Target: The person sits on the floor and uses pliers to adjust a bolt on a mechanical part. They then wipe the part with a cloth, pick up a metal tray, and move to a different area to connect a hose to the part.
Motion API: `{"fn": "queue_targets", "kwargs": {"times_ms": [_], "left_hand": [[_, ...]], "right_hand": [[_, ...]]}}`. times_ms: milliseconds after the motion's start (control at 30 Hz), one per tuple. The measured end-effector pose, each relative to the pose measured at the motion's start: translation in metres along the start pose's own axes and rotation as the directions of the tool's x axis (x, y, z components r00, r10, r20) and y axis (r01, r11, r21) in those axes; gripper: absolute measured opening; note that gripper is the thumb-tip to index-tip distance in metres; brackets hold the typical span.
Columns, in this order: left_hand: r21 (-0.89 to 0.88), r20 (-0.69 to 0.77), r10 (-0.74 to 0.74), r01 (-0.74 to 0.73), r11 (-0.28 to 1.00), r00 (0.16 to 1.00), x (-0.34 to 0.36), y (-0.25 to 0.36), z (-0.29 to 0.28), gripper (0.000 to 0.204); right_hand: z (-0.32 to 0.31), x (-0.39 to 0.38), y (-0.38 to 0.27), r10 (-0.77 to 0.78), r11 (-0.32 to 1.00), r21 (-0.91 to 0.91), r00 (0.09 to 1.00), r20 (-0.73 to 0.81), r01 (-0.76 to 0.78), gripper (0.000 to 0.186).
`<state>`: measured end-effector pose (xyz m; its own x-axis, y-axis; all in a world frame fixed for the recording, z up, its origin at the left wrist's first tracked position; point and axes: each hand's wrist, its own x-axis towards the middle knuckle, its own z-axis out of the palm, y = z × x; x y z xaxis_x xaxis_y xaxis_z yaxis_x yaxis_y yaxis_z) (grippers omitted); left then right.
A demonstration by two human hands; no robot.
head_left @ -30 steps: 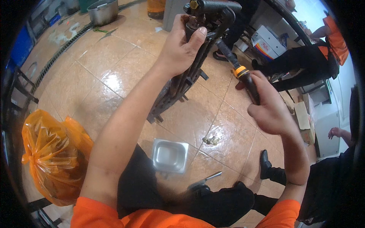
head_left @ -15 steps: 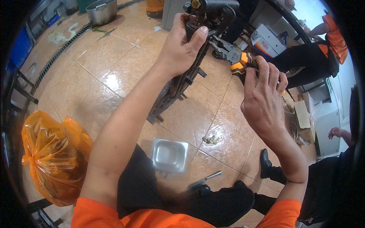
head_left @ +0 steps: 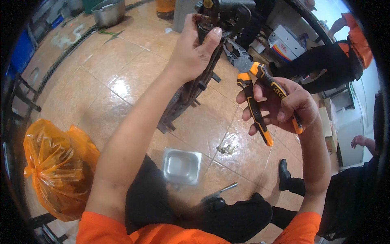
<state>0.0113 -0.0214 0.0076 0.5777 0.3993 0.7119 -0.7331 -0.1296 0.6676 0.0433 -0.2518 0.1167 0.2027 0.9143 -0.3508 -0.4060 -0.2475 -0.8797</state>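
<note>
A dark, greasy metal assembly [head_left: 189, 97], long and narrow with short pegs along its side, slants up to a bulky fitting with a brass-coloured nut. Around its upper part my left hand [head_left: 195, 49] is closed, thumb pressed on a dark round piece. In my right hand [head_left: 290, 105] are combination pliers [head_left: 245, 64] with yellow-and-black handles. The handles are spread and the jaws stand apart, beside the fitting with nothing visible between them. My right fingers curl round the handles, palm turned up.
A steel pan [head_left: 181, 166] sits on the tiled floor below, near a knife-like metal tool [head_left: 221, 192] and some food scraps [head_left: 226, 149]. An orange tied bag [head_left: 61, 175] stands at left. A pot [head_left: 108, 13] is far left. Co-workers [head_left: 357, 44] and a carton [head_left: 285, 44] are at right.
My right hand has turned palm up and moved slightly lower. The pliers have turned with it, and their handles and jaws now show spread. My left hand has stayed on the metal assembly.
</note>
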Motion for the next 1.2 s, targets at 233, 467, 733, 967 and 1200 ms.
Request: {"fn": "queue_targets", "kwargs": {"times_ms": [233,467,733,967,1200], "left_hand": [[0.088,0.034,-0.032,0.028,0.996,0.999,0.0,-0.001,-0.006,0.035],[0.06,0.039,-0.046,0.044,0.997,0.998,-0.001,-0.004,-0.004,0.037],[0.128,0.033,-0.02,0.015,0.992,0.999,0.001,-0.005,-0.005,0.039],[0.094,0.014,-0.04,0.039,0.995,0.999,-0.001,-0.005,-0.003,0.039],[0.044,-0.05,-0.013,0.015,0.999,0.999,0.001,-0.003,-0.004,0.044]], "right_hand": [[0.01,0.0,0.029,-0.548,-0.101,-0.924,0.796,-0.258,-0.368,0.049],[-0.001,0.008,0.046,-0.748,-0.59,-0.534,0.66,0.078,-0.606,0.045],[0.005,0.015,0.047,-0.725,-0.649,-0.417,0.684,0.084,-0.637,0.031],[0.006,0.016,0.048,-0.735,-0.642,-0.429,0.669,0.108,-0.636,0.029],[0.011,0.012,0.015,-0.363,0.401,-0.915,0.908,-0.207,-0.048,0.034]]}}
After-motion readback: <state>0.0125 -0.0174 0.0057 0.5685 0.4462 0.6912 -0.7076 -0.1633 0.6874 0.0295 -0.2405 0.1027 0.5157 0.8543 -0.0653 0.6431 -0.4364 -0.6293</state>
